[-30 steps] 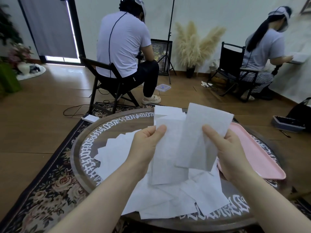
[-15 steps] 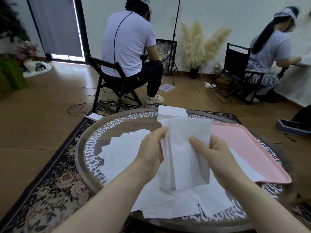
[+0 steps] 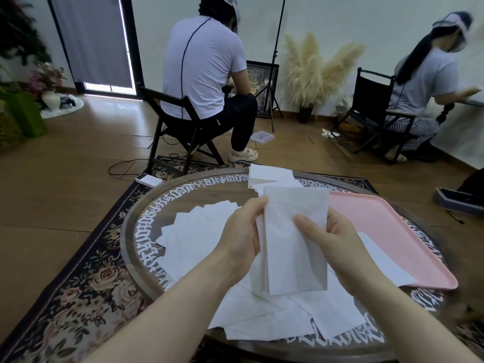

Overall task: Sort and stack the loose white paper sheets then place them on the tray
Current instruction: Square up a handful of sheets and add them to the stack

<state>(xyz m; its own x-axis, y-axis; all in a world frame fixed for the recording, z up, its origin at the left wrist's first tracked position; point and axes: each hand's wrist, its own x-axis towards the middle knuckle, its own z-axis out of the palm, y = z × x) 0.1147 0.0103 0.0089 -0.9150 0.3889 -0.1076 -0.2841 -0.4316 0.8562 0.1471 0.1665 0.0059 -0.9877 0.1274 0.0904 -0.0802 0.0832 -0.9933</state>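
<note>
I hold a small stack of white paper sheets (image 3: pixel 293 247) upright above the round table (image 3: pixel 136 231). My left hand (image 3: pixel 241 237) grips the stack's left edge. My right hand (image 3: pixel 330 239) holds its right side, thumb across the front sheet. Several loose white sheets (image 3: pixel 199 237) lie spread on the table under and left of my hands. A pink tray (image 3: pixel 387 231) sits on the table's right side, with one sheet (image 3: pixel 379 260) lying over its near edge. A neat pile of white sheets (image 3: pixel 269 176) rests at the table's far edge.
The table stands on a floral rug (image 3: pixel 86 292). One person sits on a dark folding chair (image 3: pixel 178 132) just beyond the table, back turned. Another person sits on a chair (image 3: pixel 372 106) at the far right. A white device (image 3: pixel 148 180) lies on the floor by the rug.
A second ago my right hand held one sheet apart from those in my left. The sheets have come together into one aligned stack held by both hands.
</note>
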